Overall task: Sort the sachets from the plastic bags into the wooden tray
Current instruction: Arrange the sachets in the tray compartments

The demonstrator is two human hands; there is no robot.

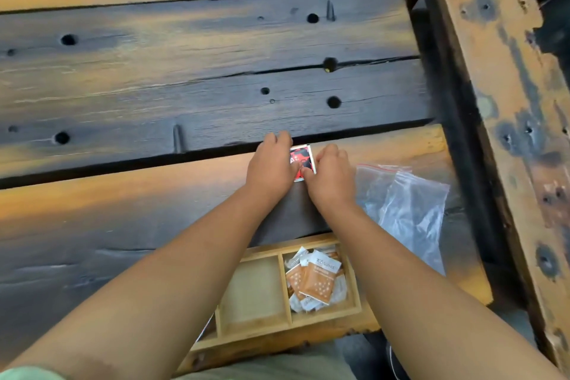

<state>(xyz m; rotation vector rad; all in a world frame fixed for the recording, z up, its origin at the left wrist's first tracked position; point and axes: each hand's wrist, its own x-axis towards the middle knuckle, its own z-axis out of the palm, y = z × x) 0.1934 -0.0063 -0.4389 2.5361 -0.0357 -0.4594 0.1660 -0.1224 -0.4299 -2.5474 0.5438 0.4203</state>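
Note:
A red, black and white sachet [303, 160] lies on the plank table between my two hands. My left hand [271, 165] grips its left side and my right hand [329, 177] pinches its right edge; much of it is hidden under my fingers. A clear plastic bag [404, 210] with a red zip strip lies flat to the right of my right hand. Near the table's front edge sits the wooden tray [265, 253]. Its right compartment holds several orange and white sachets [316, 279]; the middle compartment [253, 290] is bare.
The dark, orange-streaked plank table [185, 86] has holes and gaps between boards. A rough wooden beam [505, 102] runs along the right side. My forearms cross over the tray's left part, hiding what is in it.

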